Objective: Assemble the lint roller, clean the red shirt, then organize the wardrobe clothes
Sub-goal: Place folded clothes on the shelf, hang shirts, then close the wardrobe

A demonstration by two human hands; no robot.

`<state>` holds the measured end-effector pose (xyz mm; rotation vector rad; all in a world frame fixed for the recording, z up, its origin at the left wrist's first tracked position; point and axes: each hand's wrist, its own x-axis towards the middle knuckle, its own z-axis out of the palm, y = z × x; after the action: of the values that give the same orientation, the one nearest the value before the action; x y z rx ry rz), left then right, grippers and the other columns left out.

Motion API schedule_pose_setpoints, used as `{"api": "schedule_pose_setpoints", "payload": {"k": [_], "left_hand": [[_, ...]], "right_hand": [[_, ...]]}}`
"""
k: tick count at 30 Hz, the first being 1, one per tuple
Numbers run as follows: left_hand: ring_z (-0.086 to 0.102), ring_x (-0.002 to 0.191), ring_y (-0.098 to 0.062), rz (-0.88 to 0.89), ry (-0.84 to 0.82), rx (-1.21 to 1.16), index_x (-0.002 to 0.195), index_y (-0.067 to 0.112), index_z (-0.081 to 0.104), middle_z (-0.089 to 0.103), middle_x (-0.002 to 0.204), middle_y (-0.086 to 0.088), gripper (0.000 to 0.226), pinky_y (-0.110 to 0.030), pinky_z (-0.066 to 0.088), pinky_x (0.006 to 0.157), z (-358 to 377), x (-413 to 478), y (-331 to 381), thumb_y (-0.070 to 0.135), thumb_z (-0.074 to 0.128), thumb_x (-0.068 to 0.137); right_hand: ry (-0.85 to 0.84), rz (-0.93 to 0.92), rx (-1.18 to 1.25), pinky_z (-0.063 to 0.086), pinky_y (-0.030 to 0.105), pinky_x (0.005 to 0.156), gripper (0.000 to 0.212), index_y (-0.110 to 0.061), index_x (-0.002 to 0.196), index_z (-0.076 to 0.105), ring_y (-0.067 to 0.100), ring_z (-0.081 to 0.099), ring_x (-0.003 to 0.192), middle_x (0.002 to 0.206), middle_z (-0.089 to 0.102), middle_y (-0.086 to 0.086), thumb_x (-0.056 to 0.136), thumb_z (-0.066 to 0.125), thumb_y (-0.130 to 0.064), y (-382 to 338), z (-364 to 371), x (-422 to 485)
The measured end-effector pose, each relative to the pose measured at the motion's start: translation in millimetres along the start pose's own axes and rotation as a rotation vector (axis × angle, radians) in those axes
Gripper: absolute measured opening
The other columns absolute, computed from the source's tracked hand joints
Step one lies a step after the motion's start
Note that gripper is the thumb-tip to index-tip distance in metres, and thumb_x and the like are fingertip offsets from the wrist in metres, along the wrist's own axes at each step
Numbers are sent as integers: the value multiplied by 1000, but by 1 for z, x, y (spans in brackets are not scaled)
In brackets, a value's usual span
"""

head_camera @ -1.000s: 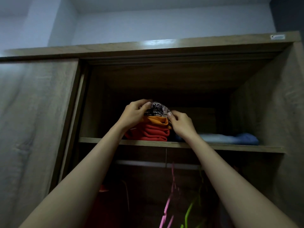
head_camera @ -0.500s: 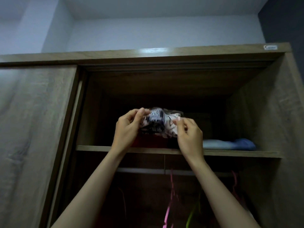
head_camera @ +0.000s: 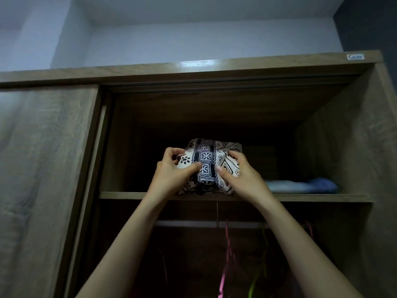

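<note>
On the far left I see the wardrobe's closed sliding door [head_camera: 43,168], wood-grained and dim. Next comes my left hand [head_camera: 171,171], raised to the upper shelf [head_camera: 322,198], its fingers curled over the top left corner of a folded black-and-cream patterned garment [head_camera: 207,160] and its thumb pressed against the front. The garment sits between both hands, its lower edge at the shelf's front lip; I cannot tell whether its weight rests there. My right hand [head_camera: 240,175] grips the other side the same way, fingers over the top right, thumb on the front near the dark patterned band. Further right, a folded pale blue pile [head_camera: 305,186] lies on the same shelf, just beside my right wrist. Below the shelf, a hanging rail [head_camera: 193,224] carries a pink hanger [head_camera: 225,265] and a green hanger [head_camera: 255,282].
</note>
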<state>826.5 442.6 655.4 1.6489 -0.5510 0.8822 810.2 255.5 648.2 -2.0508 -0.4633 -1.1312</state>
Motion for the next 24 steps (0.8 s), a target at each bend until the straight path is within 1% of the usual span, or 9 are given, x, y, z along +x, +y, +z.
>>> {"api": "schedule_pose_setpoints", "payload": {"k": [3, 6, 7, 9, 11, 14, 16, 19, 24], "left_hand": [[68, 94, -23, -49, -21, -39, 113, 27, 50, 62, 120, -12, 55, -29, 54, 69, -2, -5, 4, 42, 81, 70], [66, 83, -15, -32, -54, -47, 114, 28, 52, 65, 112, -9, 48, -31, 54, 75, -1, -11, 7, 43, 76, 75], [65, 87, -13, -4, -59, -57, 115, 30, 54, 64, 112, -4, 45, -34, 55, 83, 0, -14, 7, 43, 74, 77], [58, 112, -11, 95, -68, -33, 118, 36, 56, 57, 121, 8, 40, -39, 49, 99, 4, -21, 10, 40, 70, 80], [52, 121, -5, 195, -103, -22, 123, 36, 57, 55, 123, 17, 39, -36, 45, 104, 7, -30, 14, 32, 68, 85], [53, 120, -2, 274, -69, 51, 123, 35, 58, 59, 125, 17, 40, -31, 45, 103, 13, -37, 24, 32, 67, 85], [48, 126, -2, 310, -105, 74, 128, 38, 54, 53, 134, 16, 46, -31, 40, 107, 23, -42, 36, 36, 67, 84], [31, 128, 6, 370, -252, 36, 143, 36, 37, 39, 138, 23, 64, -20, 28, 104, 43, -43, 55, 30, 67, 87], [37, 119, 17, 393, -416, -98, 146, 31, 35, 40, 130, 30, 69, 0, 31, 96, 82, -32, 72, 15, 68, 87]], "right_hand": [[64, -90, 125, 38, 25, 103, 57, -22, 141, 41, 14, 49, 127, 139, 52, -1, 89, 65, -21, 0, -2, -6], [73, -155, 170, 35, 28, 111, 58, -24, 143, 40, 8, 42, 132, 144, 47, -5, 90, 62, -13, 2, 0, -13], [74, -177, 179, 32, 22, 111, 59, -24, 144, 39, 3, 38, 133, 146, 44, -8, 91, 61, -12, 2, 1, -16], [90, -228, 181, 25, 4, 104, 60, -25, 145, 37, -12, 31, 130, 146, 40, -12, 92, 59, -9, 3, 0, -21], [104, -262, 191, 23, 2, 104, 61, -28, 146, 35, -20, 28, 128, 146, 37, -16, 92, 57, -7, 5, -6, -25], [139, -304, 177, 25, 11, 109, 62, -29, 145, 33, -16, 28, 132, 146, 34, -19, 93, 56, -6, 8, -20, -34], [173, -340, 158, 25, 7, 107, 62, -26, 146, 32, -18, 27, 131, 145, 34, -20, 93, 56, -5, 10, -33, -40], [223, -357, 147, 25, -2, 98, 60, -21, 147, 32, -26, 27, 125, 141, 33, -25, 94, 54, -4, 17, -55, -46], [335, -384, 36, 27, 14, 111, 61, -23, 147, 30, -5, 31, 137, 147, 35, -15, 93, 55, -5, 35, -99, -48]]}}
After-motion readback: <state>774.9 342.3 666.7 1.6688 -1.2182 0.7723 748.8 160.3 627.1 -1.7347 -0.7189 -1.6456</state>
